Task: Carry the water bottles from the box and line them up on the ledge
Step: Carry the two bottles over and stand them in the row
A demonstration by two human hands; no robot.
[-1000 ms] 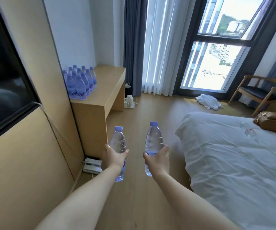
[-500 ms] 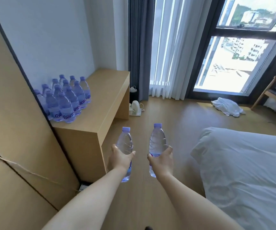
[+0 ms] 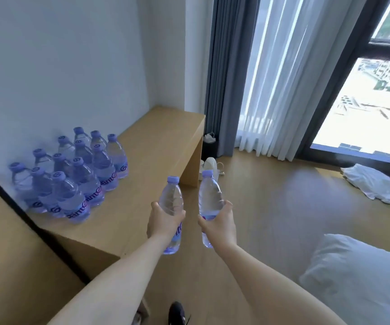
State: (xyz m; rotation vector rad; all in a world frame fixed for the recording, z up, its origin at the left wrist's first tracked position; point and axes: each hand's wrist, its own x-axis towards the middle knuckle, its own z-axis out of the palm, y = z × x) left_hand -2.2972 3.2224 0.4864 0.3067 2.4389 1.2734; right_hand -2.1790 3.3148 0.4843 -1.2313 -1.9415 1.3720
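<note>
My left hand [image 3: 164,221] grips a clear water bottle [image 3: 171,198] with a purple cap, held upright just off the front edge of the wooden ledge [image 3: 154,141]. My right hand [image 3: 218,221] grips a second upright bottle [image 3: 210,195] a little to the right, over the floor. Several matching bottles [image 3: 72,177] stand in rows on the ledge's left part, against the white wall. The box is out of view.
The ledge's far right half is bare wood. A white kettle [image 3: 210,164] sits on the floor past the ledge's end. Curtains and a window are ahead; a white cloth [image 3: 372,184] lies on the floor. The white bed [image 3: 358,277] is at lower right.
I have walked closer to the ledge; it and the standing bottles now loom larger on the left. Both hands still carry their bottles upright, side by side.
</note>
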